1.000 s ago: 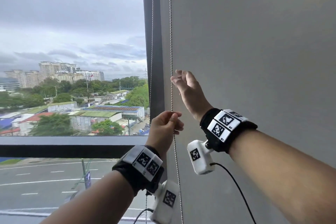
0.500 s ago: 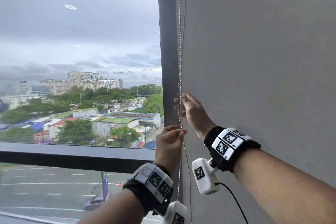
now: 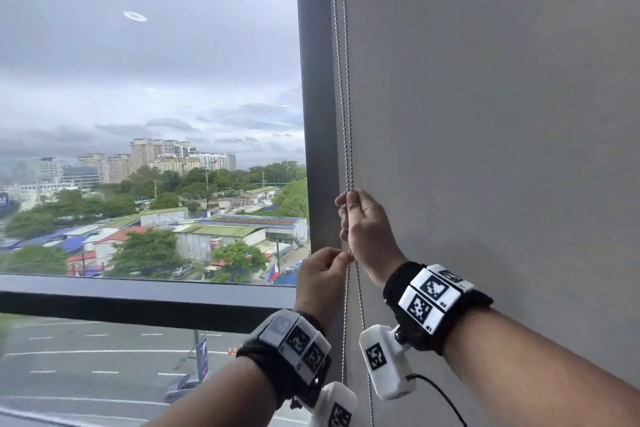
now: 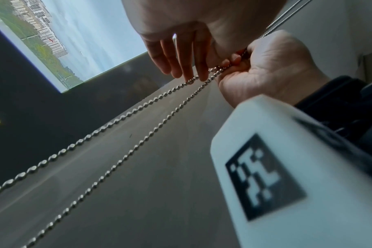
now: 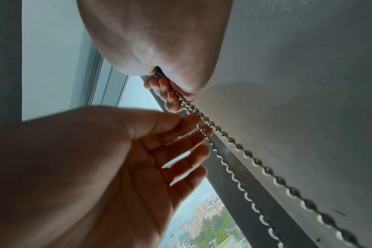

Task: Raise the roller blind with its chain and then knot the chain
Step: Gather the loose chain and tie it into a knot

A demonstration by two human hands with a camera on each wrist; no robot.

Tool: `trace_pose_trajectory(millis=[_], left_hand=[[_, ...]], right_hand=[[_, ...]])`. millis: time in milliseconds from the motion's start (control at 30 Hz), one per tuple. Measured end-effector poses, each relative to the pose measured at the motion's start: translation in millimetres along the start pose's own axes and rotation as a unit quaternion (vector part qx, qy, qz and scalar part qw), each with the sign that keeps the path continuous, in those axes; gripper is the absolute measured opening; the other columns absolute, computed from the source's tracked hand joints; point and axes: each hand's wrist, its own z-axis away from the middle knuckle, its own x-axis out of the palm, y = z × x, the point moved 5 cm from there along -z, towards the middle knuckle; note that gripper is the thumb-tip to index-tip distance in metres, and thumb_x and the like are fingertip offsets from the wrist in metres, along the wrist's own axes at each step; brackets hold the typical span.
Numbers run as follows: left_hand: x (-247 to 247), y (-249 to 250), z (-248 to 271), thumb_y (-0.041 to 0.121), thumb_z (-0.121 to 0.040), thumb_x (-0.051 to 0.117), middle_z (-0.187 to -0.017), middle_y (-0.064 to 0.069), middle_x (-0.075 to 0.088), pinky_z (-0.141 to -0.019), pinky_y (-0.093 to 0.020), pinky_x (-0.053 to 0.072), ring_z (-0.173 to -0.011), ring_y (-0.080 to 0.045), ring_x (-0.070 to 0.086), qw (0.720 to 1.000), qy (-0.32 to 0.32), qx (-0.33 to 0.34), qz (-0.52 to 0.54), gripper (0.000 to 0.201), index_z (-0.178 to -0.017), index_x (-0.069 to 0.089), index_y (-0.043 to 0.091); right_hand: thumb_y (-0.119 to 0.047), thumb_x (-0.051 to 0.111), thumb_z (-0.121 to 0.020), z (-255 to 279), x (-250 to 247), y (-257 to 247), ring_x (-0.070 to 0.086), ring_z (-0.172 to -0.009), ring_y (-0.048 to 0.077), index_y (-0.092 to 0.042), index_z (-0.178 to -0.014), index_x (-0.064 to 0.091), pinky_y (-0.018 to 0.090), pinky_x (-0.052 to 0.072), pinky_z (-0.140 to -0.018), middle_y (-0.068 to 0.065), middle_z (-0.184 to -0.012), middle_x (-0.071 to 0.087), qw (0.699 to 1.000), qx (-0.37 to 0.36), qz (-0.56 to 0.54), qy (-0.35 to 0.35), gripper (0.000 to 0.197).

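The wrist views alone show fingertips: right hand [image 3: 367, 229] clenches the chain [image 3: 346, 97]; left hand [image 3: 323, 282] pinches it at 6 o'clock. Grey blind [image 3: 485, 114]; window [image 3: 149, 97] at 9.

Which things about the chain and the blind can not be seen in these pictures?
- Chain top and bottom: cut off by the head view's edges.
- Chain inside the right hand: hidden by its fingers.
- Blind bottom edge: outside every view.
- Any knot: none visible.
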Motion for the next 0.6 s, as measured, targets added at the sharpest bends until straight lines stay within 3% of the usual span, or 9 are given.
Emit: trace_pose_trajectory(millis=[167, 333, 433, 500, 600], left_hand=[[1, 27, -1, 0.014, -0.087, 0.056, -0.077, -0.004, 0.061, -0.070, -0.032, 0.045, -0.071, -0.015, 0.054, 0.996, -0.002, 0.024, 0.091, 0.006, -0.086, 0.058, 0.008], [8, 55, -1, 0.007, -0.093, 0.049, -0.082, -0.003, 0.067, -0.062, -0.017, 0.050, -0.069, -0.007, 0.061, 0.984, -0.042, 0.047, 0.168, 0.018, -0.103, 0.064, 0.005], [15, 66, 2, 0.008, -0.093, 0.050, -0.074, 0.003, 0.069, -0.052, -0.015, 0.049, -0.060, -0.002, 0.061, 0.981, -0.061, 0.039, 0.181, 0.018, -0.095, 0.067, 0.013], [18, 72, 4, 0.009, -0.092, 0.052, -0.071, 0.004, 0.069, -0.048, -0.015, 0.047, -0.052, -0.001, 0.058, 0.980, -0.060, 0.035, 0.185, 0.016, -0.089, 0.067, 0.014], [19, 81, 6, 0.010, -0.090, 0.056, -0.071, -0.002, 0.069, -0.062, -0.019, 0.051, -0.060, -0.005, 0.061, 0.983, -0.055, 0.036, 0.173, 0.013, -0.090, 0.069, 0.008]], right_hand=[[-0.024, 0.038, -0.103, 10, -7, -4, 0.043, -0.063, 0.009, -0.020, -0.079, 0.052, 0.028, 0.041, -0.063, -0.004, -0.071, 0.047, 0.999, -0.020, 0.024, 0.012, 0.028], [-0.020, 0.037, -0.103, 28, -20, -1, 0.044, -0.058, 0.009, -0.020, -0.078, 0.050, 0.029, 0.039, -0.058, -0.009, -0.064, 0.049, 0.999, -0.032, 0.041, -0.003, 0.028], [-0.025, 0.037, -0.105, 41, -24, -1, 0.046, -0.054, -0.001, -0.020, -0.084, 0.055, 0.019, 0.039, -0.056, -0.017, -0.057, 0.053, 0.998, -0.039, 0.043, -0.023, 0.028], [-0.024, 0.036, -0.105, 53, -26, -3, 0.043, -0.050, 0.003, -0.017, -0.082, 0.054, 0.019, 0.038, -0.052, -0.014, -0.054, 0.050, 0.998, -0.026, 0.047, -0.034, 0.031], [-0.018, 0.033, -0.105, 73, -32, 5, 0.033, -0.045, 0.011, -0.015, -0.076, 0.045, 0.027, 0.033, -0.046, -0.002, -0.055, 0.038, 0.997, 0.049, 0.031, -0.059, 0.032]])
